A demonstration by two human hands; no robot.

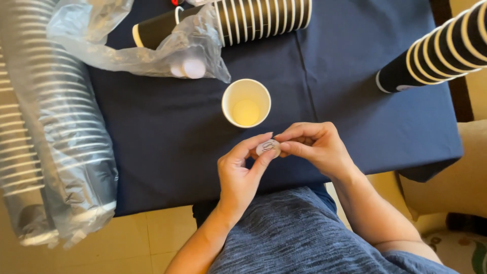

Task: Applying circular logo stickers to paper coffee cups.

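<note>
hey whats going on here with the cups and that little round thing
A person seated at a table with a dark blue cloth holds a small round white capsule between the fingertips of both hands, left hand and right hand. Just beyond the hands an open paper cup stands upright. Stacks of black cups lie around it, some in clear plastic.

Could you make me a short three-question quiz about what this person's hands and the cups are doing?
1. True or false: the single paper cup stands upright and open.
2. What do the left hand and right hand hold? A) small round sticker B) spoon C) lid
3. The cup stacks lie on a dark ____ tablecloth.

Key: 1 true; 2 A; 3 blue.
</note>
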